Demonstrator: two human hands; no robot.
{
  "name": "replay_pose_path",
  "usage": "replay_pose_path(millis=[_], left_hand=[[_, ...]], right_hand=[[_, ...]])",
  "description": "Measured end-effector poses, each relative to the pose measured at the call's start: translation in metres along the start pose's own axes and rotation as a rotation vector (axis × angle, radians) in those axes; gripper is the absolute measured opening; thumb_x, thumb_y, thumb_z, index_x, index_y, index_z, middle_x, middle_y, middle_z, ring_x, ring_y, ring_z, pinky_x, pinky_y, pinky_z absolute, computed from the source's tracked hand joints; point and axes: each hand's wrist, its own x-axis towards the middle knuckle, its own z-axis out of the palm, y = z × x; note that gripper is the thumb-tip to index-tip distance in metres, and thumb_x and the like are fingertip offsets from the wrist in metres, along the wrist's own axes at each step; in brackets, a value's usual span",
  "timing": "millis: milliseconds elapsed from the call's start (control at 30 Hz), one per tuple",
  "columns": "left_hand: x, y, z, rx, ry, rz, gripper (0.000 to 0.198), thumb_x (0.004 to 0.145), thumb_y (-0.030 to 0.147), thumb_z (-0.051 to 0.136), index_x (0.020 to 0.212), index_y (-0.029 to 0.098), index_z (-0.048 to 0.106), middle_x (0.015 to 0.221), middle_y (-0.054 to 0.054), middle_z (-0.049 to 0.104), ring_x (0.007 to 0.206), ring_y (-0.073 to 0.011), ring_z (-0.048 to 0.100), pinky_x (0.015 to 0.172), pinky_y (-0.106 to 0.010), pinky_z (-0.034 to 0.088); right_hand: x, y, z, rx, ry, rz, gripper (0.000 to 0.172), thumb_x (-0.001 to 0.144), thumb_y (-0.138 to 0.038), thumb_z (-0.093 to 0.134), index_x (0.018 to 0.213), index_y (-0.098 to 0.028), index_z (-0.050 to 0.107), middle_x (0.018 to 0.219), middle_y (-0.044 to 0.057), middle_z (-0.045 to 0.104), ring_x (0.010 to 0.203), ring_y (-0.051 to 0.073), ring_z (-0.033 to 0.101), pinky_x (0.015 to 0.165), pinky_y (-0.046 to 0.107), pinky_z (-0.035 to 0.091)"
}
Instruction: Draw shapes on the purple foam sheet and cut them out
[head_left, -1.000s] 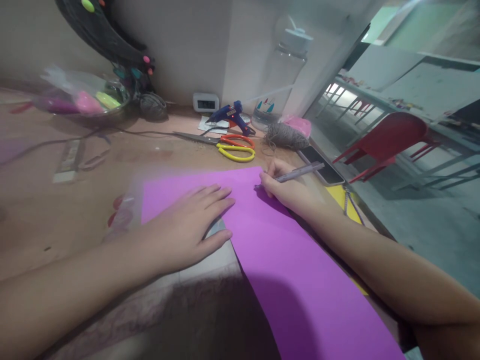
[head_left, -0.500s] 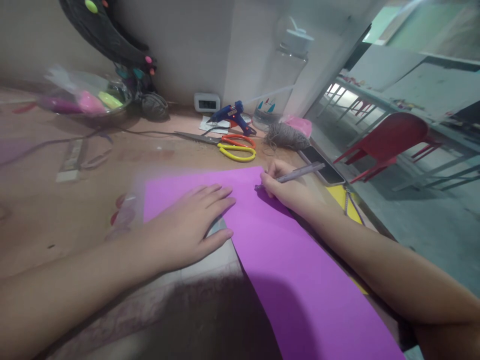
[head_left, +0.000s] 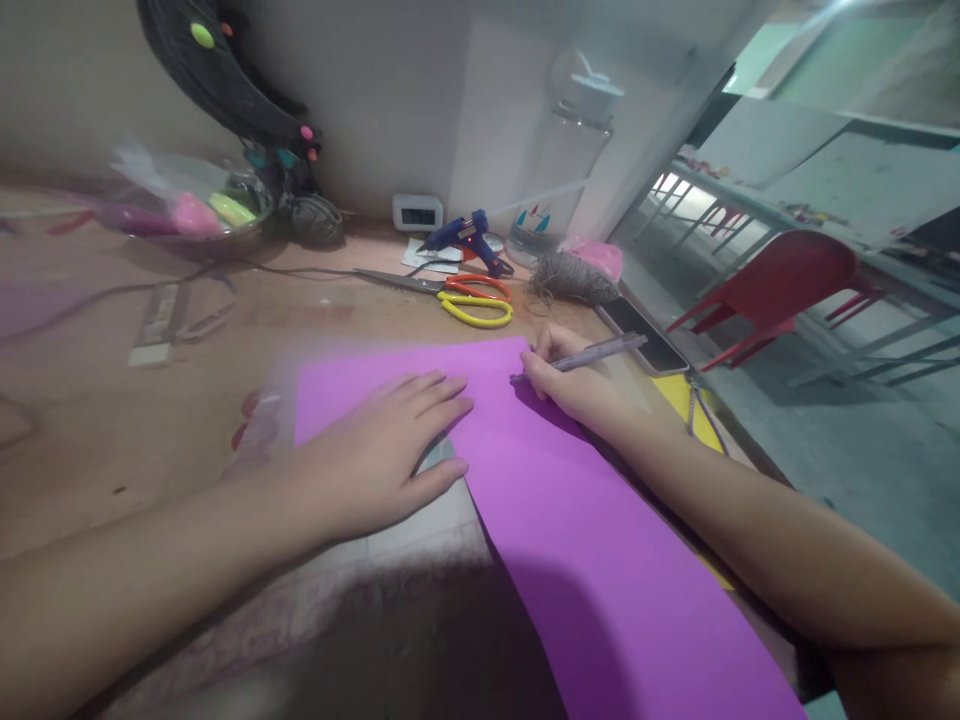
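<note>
A sheet of purple paper [head_left: 555, 520] lies across the table and reaches past the bottom of the view. My left hand [head_left: 397, 440] rests flat on it, fingers spread, thumb along the paper's inner edge. Near the far right corner of the sheet, my right hand [head_left: 559, 370] is closed around a pen [head_left: 604, 350]. The pen slants up to the right, with its tip close to the paper; whether it touches I cannot tell. Scissors [head_left: 476, 300] with red and yellow handles lie just beyond the sheet.
Behind the scissors are a blue glue gun [head_left: 469, 235], a small white digital clock [head_left: 418, 212], grey yarn [head_left: 574, 277] and a clear bottle [head_left: 562, 170]. A phone [head_left: 645, 330] lies at the right table edge. A bowl of bagged items [head_left: 195, 215] stands far left. A red chair [head_left: 780, 280] is beyond.
The view has shifted slightly, so the background sits a little lower and to the right. Both hands, the pen and the paper stay nearly in place.
</note>
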Motion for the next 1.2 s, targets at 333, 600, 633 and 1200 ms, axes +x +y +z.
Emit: replay_pose_path(millis=[333,600,633,1200], left_hand=[[0.0,0.001,-0.001,0.014,-0.019,-0.008,0.067,0.103,0.057,0.041,0.153,0.013,0.053,0.163,-0.018,0.045,0.151,-0.0368,0.041,0.125,-0.058,0.032],[0.0,0.001,0.0,0.013,-0.01,0.002,0.066,0.104,0.057,0.04,0.153,0.013,0.053,0.163,-0.018,0.045,0.151,-0.0371,0.041,0.124,-0.06,0.033],[0.0,0.001,0.0,0.014,-0.008,0.002,0.067,0.104,0.057,0.04,0.153,0.013,0.053,0.163,-0.018,0.045,0.151,-0.0371,0.041,0.124,-0.06,0.033],[0.0,0.001,0.0,-0.002,-0.017,-0.012,0.067,0.103,0.057,0.042,0.153,0.013,0.052,0.163,-0.018,0.044,0.152,-0.0374,0.04,0.125,-0.06,0.031]], right_hand=[[-0.001,0.005,0.0,0.066,-0.058,-0.044,0.027,0.088,-0.033,0.059,0.069,-0.025,0.041,0.053,-0.005,0.054,0.048,0.012,0.045,0.051,0.026,0.031],[-0.004,0.003,-0.002,0.068,-0.091,-0.052,0.027,0.088,-0.033,0.059,0.069,-0.025,0.041,0.052,-0.006,0.053,0.046,0.012,0.044,0.05,0.027,0.032],[-0.005,0.002,-0.002,0.074,-0.111,-0.059,0.027,0.088,-0.034,0.06,0.069,-0.025,0.041,0.052,-0.006,0.054,0.046,0.012,0.043,0.05,0.027,0.032],[-0.005,0.012,0.002,0.103,-0.12,-0.177,0.031,0.084,-0.039,0.065,0.067,-0.025,0.043,0.054,-0.004,0.054,0.05,0.013,0.046,0.052,0.028,0.033]])
